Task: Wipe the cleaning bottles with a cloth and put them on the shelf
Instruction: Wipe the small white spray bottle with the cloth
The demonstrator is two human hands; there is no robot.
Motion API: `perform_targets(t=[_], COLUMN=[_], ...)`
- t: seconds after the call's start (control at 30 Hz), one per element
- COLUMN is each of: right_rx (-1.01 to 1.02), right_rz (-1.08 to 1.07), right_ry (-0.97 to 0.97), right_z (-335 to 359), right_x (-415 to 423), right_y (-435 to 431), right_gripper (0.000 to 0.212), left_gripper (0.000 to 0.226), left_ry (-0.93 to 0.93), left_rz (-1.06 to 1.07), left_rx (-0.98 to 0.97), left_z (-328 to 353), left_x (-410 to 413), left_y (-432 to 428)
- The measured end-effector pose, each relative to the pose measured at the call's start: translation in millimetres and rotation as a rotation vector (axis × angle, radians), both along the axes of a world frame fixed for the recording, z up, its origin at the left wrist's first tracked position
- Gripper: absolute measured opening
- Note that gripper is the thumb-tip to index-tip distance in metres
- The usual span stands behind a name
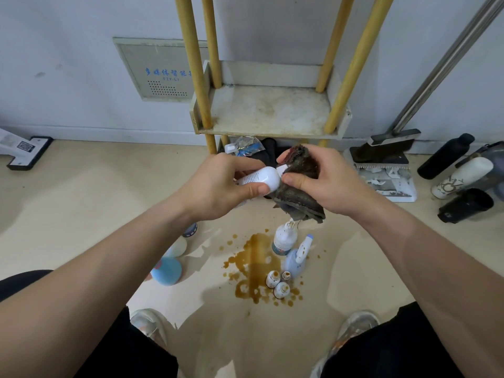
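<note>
My left hand [221, 184] grips a small white bottle [263, 178] held sideways in front of the shelf. My right hand [324, 178] holds a dark grey cloth [297, 192] wrapped over the bottle's cap end. The shelf [270, 110] is a stained white tray between yellow posts, with nothing on it. On the floor below stand a white bottle [284, 240], a blue spray bottle [297, 257] and three small stained bottles [278, 283]. Under my left forearm lies a blue bottle [166, 270].
A brown spill [253, 263] spreads over the beige floor beside the small bottles. A dustpan and brush [384, 165] lean at the right wall, with dark and white flasks [461, 175] further right. Bags sit under the shelf. My shoes [354, 328] are at the bottom.
</note>
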State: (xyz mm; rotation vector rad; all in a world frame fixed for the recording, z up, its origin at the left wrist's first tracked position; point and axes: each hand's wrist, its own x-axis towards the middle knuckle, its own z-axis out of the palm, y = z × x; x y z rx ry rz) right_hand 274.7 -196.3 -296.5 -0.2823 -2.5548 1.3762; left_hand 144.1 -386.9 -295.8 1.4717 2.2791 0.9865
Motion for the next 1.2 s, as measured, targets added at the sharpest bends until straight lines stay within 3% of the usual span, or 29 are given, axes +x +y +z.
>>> perform_targets(t=[0.13, 0.33, 0.5, 0.6, 0.73, 0.83, 1.07, 1.2], right_rx=[0.122, 0.013, -0.148, -0.257, -0.166, -0.058, 0.009, 0.028], right_rz=[0.064, 0.004, -0.01, -0.067, -0.055, -0.006, 0.056, 0.087], right_ry=[-0.083, -0.151, -0.286, -0.332, -0.257, -0.117, 0.021, 0.021], right_z=[5.0, -3.5, -10.7, -5.8, -2.9, -3.9, -3.1, -3.4], right_x=[3.1, 1.9, -0.7, -1.4, 0.6, 2.5, 5.0, 4.6], right_y=[7.8, 5.5, 0.8, -2.4, -4.4, -2.3, -9.1, -8.6], right_gripper=[0.029, 0.031, 0.017, 0.027, 0.018, 0.006, 0.022, 0.029], left_gripper=[0.028, 0.041, 0.042, 0.044, 0.043, 0.034, 0.026, 0.022], left_ry=[-0.033, 0.299, 0.382, 0.451, 0.484, 0.338, -0.205, -0.321], left_rz=[-0.041, 0.036, 0.03, 0.013, -0.003, -0.019, -0.066, -0.049], left_rx=[-0.013, 0.054, 0.038, 0.047, 0.037, 0.008, -0.102, -0.107], left_z=[1.8, 1.3, -8.0, -12.4, -11.9, -4.6, 3.1, -0.8], left_x=[0.9, 12.3, 19.0, 21.9, 21.4, 15.9, -5.3, -1.8], left_y=[-1.1, 0.7, 1.7, 2.6, 3.1, 3.0, -1.9, -3.7])
